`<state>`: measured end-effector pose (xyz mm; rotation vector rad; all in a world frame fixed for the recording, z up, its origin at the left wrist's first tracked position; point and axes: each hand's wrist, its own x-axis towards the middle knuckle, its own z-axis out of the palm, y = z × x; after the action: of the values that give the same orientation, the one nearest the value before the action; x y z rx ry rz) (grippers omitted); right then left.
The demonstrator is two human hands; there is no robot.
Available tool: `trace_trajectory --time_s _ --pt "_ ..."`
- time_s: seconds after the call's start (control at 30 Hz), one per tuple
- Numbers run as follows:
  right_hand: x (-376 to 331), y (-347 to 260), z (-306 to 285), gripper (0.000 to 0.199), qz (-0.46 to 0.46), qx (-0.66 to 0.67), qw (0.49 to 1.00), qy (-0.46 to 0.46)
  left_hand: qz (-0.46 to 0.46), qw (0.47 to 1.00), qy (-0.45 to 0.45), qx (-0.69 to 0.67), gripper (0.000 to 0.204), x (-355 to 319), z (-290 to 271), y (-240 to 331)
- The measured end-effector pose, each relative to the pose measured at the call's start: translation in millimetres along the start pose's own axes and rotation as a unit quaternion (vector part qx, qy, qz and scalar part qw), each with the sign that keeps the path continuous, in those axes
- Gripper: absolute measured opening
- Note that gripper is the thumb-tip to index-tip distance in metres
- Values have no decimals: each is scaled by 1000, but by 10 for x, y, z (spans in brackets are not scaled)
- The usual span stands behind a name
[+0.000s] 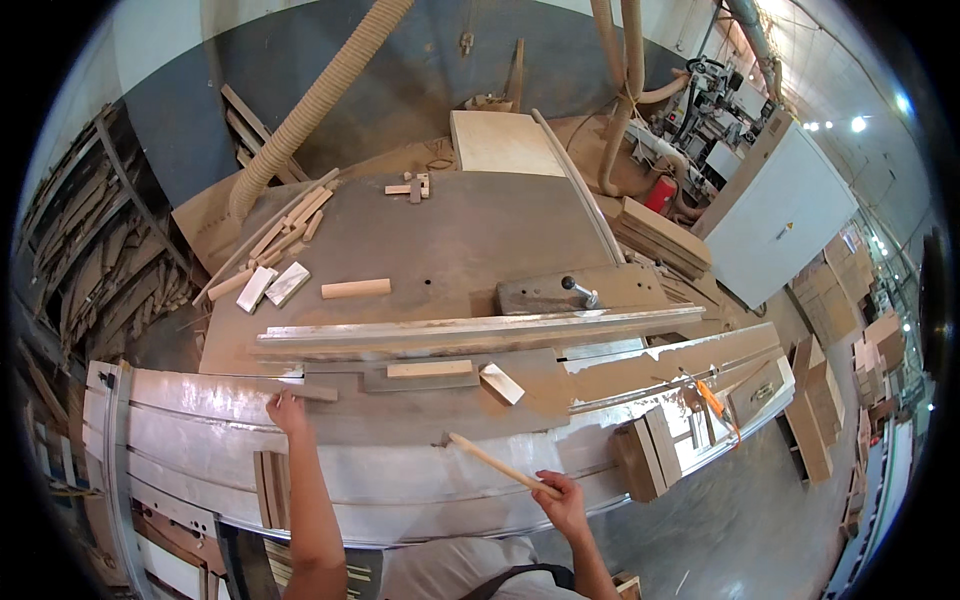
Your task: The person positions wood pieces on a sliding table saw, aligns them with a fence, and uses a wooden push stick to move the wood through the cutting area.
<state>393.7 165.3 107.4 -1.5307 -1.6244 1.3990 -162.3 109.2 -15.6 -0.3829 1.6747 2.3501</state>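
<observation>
At the left of the long metal sliding table (200, 437), my left hand (287, 410) is closed on the near end of a small grey-brown wooden block (318, 394). The block lies against a flat brown board (440, 410). My right hand (563, 503) grips the near end of a pale wooden stick (500, 463), whose far end points left over the table, beside a small dark spot. Between the hands and the metal fence (480, 332), a light wooden piece (430, 369) rests on the brown board. Right of it lies a white-faced block (501, 384).
Beyond the fence, a wooden piece (356, 289), white blocks (288, 284) and several wood strips (285, 235) lie on the grey tabletop (450, 235). Upright boards stand at the table's near edge, left (271, 488) and right (647, 455). An orange-handled tool (711, 398) is farther right.
</observation>
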Motion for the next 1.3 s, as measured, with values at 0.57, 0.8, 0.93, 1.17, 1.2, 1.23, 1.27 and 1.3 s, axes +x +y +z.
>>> trace_trajectory --time_s 0.57,0.8,0.93,1.17,1.2,1.23,1.27,1.3 --pt "-157 -107 -1043 21 -100 -19 988 118 190 769 -441 422 39 -2933 1397 -422" --pt "-69 -63 -1326 22 -61 51 984 157 347 592 -533 495 41 -3599 2390 -1041" --pt "117 -84 -1333 22 -52 23 986 159 391 534 -545 514 40 -3621 2528 -1386" --pt "574 -42 -1182 20 -107 -10 981 163 451 611 -471 448 42 -3611 2196 -1319" --pt "658 -38 -1159 20 -104 -2 981 164 451 633 -452 438 42 -3566 2065 -1251" --pt "743 -38 -1135 21 -102 4 981 165 451 655 -432 426 41 -3483 1883 -1181" --pt "829 -26 -1100 21 -105 4 981 166 450 677 -411 413 41 -3401 1673 -1095" --pt "917 -27 -1032 21 -111 5 981 159 436 693 -374 435 41 -3306 1383 -911"
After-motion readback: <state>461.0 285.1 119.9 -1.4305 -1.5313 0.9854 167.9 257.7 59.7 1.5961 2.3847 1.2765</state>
